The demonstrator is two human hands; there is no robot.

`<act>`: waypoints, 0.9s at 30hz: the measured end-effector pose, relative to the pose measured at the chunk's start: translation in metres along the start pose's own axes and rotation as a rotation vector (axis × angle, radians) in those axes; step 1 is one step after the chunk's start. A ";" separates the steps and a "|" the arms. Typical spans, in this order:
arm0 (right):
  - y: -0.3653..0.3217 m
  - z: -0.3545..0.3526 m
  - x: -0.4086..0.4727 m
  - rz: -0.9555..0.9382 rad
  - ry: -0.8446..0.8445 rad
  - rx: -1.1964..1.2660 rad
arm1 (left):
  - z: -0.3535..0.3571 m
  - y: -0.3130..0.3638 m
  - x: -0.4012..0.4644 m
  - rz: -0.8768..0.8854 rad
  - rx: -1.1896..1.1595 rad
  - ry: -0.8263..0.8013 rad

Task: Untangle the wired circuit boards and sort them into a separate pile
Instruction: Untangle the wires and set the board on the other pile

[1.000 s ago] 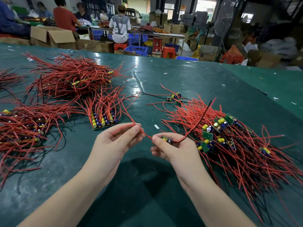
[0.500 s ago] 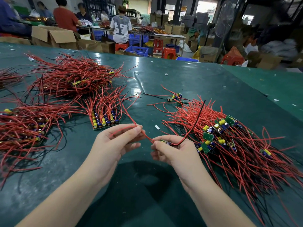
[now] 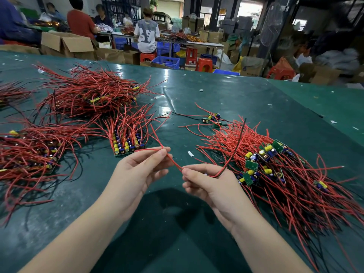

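My left hand (image 3: 137,172) pinches a red wire (image 3: 173,161) between thumb and fingers, just above the green table (image 3: 216,95). That wire runs to my right hand (image 3: 204,184), which is closed around a small circuit board, mostly hidden in the fist. A black wire (image 3: 237,142) rises from that fist. To the right lies a tangled heap of wired boards (image 3: 275,170). A neat row of sorted boards (image 3: 127,142) lies left of centre, wires fanned away from me.
More red-wire piles lie at the far left (image 3: 29,152) and behind (image 3: 88,93). A few loose boards (image 3: 211,118) sit mid-table. Cardboard boxes (image 3: 67,44), stools and several people are beyond the far edge.
My hands have stayed almost in place. The black wire from my right fist has swung more upright, and the board has slipped further out of sight in that hand.
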State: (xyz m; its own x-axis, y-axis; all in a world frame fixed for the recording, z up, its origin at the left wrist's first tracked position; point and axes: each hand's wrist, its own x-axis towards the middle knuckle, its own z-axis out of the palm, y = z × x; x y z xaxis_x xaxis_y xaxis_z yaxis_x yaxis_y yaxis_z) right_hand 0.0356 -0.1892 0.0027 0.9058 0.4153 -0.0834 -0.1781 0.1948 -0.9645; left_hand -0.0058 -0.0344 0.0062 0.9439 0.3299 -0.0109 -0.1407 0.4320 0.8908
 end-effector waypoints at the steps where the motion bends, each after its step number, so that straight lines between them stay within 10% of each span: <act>1: 0.000 -0.001 0.000 -0.005 0.006 -0.024 | 0.000 0.000 0.000 0.008 -0.012 0.005; 27: -0.006 -0.009 0.001 0.058 -0.064 -0.027 | -0.005 0.009 0.004 -0.056 -0.004 -0.047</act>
State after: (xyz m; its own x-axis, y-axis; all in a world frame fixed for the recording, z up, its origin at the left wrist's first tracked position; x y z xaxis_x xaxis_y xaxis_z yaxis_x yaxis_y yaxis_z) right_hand 0.0409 -0.1980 0.0066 0.8676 0.4816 -0.1237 -0.2182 0.1452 -0.9650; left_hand -0.0051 -0.0251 0.0113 0.9633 0.2656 -0.0388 -0.0887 0.4516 0.8878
